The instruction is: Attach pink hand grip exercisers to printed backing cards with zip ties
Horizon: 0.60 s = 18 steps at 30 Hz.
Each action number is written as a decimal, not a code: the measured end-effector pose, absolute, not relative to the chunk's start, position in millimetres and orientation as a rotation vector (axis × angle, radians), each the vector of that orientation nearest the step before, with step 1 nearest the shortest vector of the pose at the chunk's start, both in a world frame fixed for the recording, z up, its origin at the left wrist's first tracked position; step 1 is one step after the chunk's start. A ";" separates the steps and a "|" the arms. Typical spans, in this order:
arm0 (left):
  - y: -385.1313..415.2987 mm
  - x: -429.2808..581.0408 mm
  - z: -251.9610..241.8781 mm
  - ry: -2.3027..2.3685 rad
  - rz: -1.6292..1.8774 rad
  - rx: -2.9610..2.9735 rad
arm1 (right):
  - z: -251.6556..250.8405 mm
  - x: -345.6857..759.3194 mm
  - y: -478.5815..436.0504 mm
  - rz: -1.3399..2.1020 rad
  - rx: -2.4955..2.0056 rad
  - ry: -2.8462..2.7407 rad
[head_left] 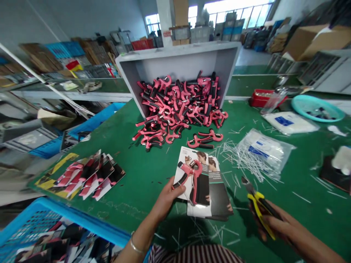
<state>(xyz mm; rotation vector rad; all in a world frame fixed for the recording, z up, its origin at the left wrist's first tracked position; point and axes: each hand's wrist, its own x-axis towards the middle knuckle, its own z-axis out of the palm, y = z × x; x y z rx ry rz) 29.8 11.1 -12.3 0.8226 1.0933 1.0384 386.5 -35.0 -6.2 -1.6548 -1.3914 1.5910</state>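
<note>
The green counter is the largest thing I look at, and at its far part a grey bin stands w/ its open side to the person, the heap of pink-black grips coming out of it. Near the left corner is a blue basket w/ more cards inside, approx. full as I judge. In front of the person the printed card w/ one pink-black grip on its face is held above some other cards; the left hand pinches it by the lower left edge, thumb on front. The right hand is closed around the yellow-black cutters, tips away from the card; if they are parted, can't tell. Smallest are the loose white ties, scattered by the bag. IMO, to do it well: keep card flat & grip pressed so it can't slide, bring cutters in from the side, blades parallel w/ card, cut any tie end short, & never nick the print. Also keep offcuts away from the cards, pls.
</note>
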 end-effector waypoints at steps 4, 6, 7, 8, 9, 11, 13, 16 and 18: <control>4.5 30.6 -2.6 1.184 1.007 0.943 | 20.2 335.9 -21.4 2.164 -1.140 -1.320; 2.2 29.3 2.4 1.261 0.961 1.042 | 26.0 320.1 -9.6 2.330 -1.021 -1.371; 1.4 28.3 4.9 1.295 0.939 1.111 | 28.2 315.3 -3.7 2.390 -0.985 -1.399; 0.7 27.1 7.4 1.321 0.914 1.188 | 30.5 312.1 1.7 2.434 -0.969 -1.417; 0.1 26.0 9.8 1.340 0.887 1.264 | 32.9 310.4 6.3 2.466 -0.966 -1.423; -0.9 24.3 14.4 1.365 0.830 1.394 | 38.0 309.5 12.9 2.502 -0.980 -1.405; -1.5 24.0 18.6 1.367 0.762 1.486 | 42.8 310.6 17.1 2.520 -1.009 -1.383; -1.1 25.8 23.7 1.339 0.676 1.578 | 47.3 313.2 21.8 2.556 -1.058 -1.364; 0.0 27.7 26.3 1.332 0.636 1.625 | 49.7 314.9 26.0 2.590 -1.083 -1.343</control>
